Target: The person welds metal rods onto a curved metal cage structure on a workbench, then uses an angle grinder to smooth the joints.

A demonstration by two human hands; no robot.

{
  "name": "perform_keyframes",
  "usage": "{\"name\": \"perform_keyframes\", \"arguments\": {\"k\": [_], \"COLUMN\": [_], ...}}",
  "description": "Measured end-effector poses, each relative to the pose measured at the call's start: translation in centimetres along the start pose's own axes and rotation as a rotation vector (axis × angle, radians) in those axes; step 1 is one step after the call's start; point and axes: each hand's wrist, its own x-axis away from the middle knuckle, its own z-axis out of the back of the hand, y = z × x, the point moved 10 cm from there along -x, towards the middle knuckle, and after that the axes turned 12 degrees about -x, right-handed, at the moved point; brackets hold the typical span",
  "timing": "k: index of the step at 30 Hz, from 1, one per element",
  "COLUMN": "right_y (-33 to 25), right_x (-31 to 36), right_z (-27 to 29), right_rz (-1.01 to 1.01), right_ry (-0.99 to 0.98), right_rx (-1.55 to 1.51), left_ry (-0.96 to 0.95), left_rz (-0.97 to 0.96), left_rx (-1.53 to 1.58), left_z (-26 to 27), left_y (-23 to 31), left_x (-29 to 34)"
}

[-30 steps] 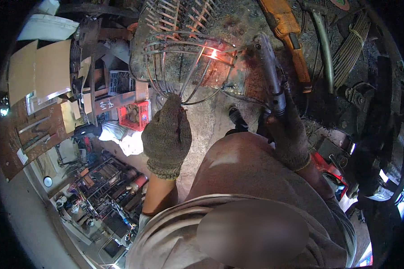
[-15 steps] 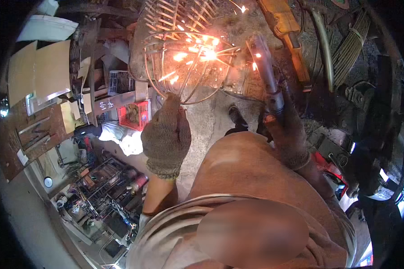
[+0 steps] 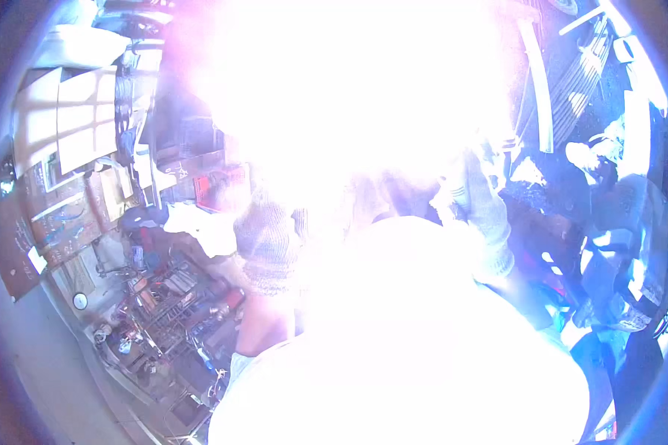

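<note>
A blinding white welding glare [image 3: 356,89] swallows the upper middle of the view. My left hand [image 3: 266,241], in a knitted glove, is at the glare's lower left edge; its fingertips are washed out. Half a second ago they pinched the rim of a round wire frame, and the hand sits in the same place now. My gloved right hand [image 3: 487,215] is at the lower right edge of the glare, where it was closed round a welding electrode holder. Frame, holder and work surface are all lost in the light.
A red plastic crate [image 3: 214,189] stands left of my left hand. Pale boards [image 3: 85,119] lean farther left, above a cluttered heap of tools and metal parts [image 3: 171,297]. At the upper right are a bent pipe [image 3: 538,89] and a bundle of rods [image 3: 577,89].
Scattered orange sparks have given way to a huge white-blue flare that whites out the wire frame, the electrode holder and my torso. Both hands stay in about the same place.
</note>
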Motion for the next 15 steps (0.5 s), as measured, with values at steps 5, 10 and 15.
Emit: {"name": "perform_keyframes", "arguments": {"k": [5, 10, 15], "right_y": [-2.6, -3.1, -1.8], "right_x": [0.1, -0.4, -0.2], "right_z": [0.8, 1.4, 0.9], "right_rz": [0.041, -0.058, -0.057], "right_ry": [0.087, 0.168, 0.128], "right_rx": [-0.098, -0.254, -0.138], "left_ry": [0.070, 0.134, 0.045], "left_rz": [0.035, -0.055, 0.005], "left_rx": [0.112, 0.066, 0.059], "left_z": [-1.0, -0.6, -1.1], "left_y": [-0.4, 0.1, -0.3], "left_x": [0.0, -0.1, -0.1]}}
